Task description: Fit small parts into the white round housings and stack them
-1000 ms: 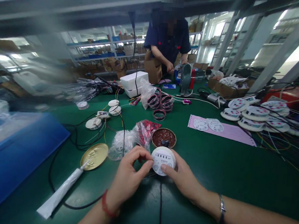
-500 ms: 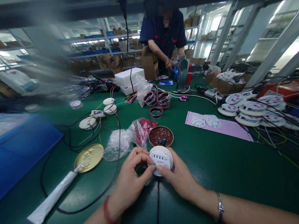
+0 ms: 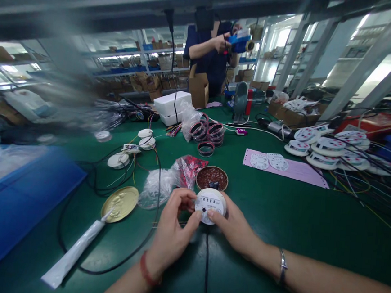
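A round white meter disc with a printed face and a row of small windows is held between my hands, face up. My left hand grips its left edge, the thumb at the lower left. On the right side my right hand is wrapped round the rim, its thumb resting on the face. A black cable runs down from beneath the disc. Just beyond it stands a round tin of reddish-brown bits with a small dark piece inside.
Left are a gold lid, a white tube, a blue bin and wired discs. Ahead lie plastic bags and clear rings. Right, a pink sheet and stacked discs. A person stands across the table.
The printed face now sits flush on the disc, where it was offset and tilted before. My left fingers have shifted to the disc's edge. The person opposite has raised a blue object.
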A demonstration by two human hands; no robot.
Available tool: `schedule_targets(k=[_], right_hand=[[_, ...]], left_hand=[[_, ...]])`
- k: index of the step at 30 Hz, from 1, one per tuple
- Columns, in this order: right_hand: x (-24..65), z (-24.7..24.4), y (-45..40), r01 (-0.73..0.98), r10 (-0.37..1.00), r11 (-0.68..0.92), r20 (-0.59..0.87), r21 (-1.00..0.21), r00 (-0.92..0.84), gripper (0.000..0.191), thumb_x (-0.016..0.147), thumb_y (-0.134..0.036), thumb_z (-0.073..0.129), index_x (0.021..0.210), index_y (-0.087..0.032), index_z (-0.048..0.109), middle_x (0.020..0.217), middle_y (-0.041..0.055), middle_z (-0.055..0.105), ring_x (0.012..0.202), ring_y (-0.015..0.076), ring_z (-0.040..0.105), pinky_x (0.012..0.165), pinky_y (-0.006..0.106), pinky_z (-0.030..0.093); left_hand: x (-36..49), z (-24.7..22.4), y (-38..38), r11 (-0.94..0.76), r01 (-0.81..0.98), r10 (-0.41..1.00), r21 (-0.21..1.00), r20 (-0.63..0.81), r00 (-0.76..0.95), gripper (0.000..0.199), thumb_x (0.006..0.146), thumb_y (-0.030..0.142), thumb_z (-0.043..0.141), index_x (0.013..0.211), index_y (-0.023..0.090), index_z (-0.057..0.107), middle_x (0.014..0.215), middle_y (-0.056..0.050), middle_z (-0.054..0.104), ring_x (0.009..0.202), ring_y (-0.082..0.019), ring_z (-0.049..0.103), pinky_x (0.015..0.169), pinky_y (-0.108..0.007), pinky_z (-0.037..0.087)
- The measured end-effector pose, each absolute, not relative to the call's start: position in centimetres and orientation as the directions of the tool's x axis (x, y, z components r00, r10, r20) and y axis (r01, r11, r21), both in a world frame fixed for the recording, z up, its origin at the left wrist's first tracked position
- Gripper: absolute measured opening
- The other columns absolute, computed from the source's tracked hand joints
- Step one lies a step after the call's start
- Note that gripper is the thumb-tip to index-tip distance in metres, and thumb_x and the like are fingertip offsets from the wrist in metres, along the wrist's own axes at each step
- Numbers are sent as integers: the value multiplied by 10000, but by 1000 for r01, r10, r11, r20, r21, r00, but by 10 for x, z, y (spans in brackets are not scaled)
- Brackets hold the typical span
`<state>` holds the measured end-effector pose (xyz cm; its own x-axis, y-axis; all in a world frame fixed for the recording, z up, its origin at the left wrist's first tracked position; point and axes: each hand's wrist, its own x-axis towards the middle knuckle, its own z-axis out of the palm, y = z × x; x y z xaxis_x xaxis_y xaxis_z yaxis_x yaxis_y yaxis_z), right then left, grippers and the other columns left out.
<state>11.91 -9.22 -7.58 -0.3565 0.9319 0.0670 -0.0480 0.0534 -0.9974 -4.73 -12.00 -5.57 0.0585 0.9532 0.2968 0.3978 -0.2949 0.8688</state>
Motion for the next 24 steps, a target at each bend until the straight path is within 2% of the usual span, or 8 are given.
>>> schedule_targets(k=[3,5,8,12,17,20,22,24], right_hand=[[119,-75,-92,-87,939,25,53,-996,-340,402,822,-358,605,1163,-173,499,1120,59,598,1012,203,547,895,330,424],[119,-76,-92,-118,946,-4,35,-993,-324,411,817,-363,614,1168,-179,505,1116,54,607,1021,203,551,907,332,426],[120,-76,-93,-187,953,-63,-4,-980,-302,438,798,-368,638,1180,-188,521,1145,57,612,1060,212,549,950,352,412],[126,-65,-91,-348,939,-190,-66,-918,-339,481,745,-411,684,1144,-175,556,1136,81,626,1070,229,559,963,374,417],[141,-41,-82,-425,921,-282,-119,-860,-370,501,634,-529,748,990,-198,628,1018,76,661,990,249,595,854,366,487],[151,-31,-72,-450,926,-333,-198,-828,-321,496,559,-506,800,939,-233,636,998,54,666,927,234,610,795,345,504],[159,-26,-66,-485,926,-354,-228,-800,-300,491,575,-504,788,963,-252,624,1008,45,666,872,213,618,744,329,509],[165,-23,-60,-489,914,-371,-218,-789,-341,470,645,-529,730,1002,-249,606,974,50,672,808,193,622,691,316,503]], left_hand=[[-52,-54,-125,-475,639,861,605,470,194,340,812,88,443,1065,252,600,1241,-78,474,1053,-199,504,919,-365,439],[-54,-54,-127,-509,700,821,501,527,220,330,787,39,426,928,240,646,1242,-60,494,1047,-196,513,919,-368,437],[-58,-53,-126,-470,728,790,498,606,95,234,797,47,424,692,194,573,1061,-64,575,981,-190,545,861,-345,460],[-63,-54,-118,-440,750,792,494,608,64,206,801,54,403,786,191,556,930,-62,599,927,-186,563,827,-323,457],[-63,-61,-109,-353,729,913,586,385,132,200,833,103,414,911,190,576,868,-33,631,799,-152,583,735,-260,441],[-59,-59,-110,-210,698,978,685,138,158,145,834,174,456,872,193,594,743,0,629,616,-124,552,598,-232,409],[-57,-56,-112,-122,625,956,771,-77,281,142,846,246,466,835,187,595,667,17,611,527,-107,519,515,-212,373],[-58,-54,-112,-114,602,929,791,-129,346,174,855,273,462,792,179,594,654,14,608,543,-108,532,516,-205,374]])
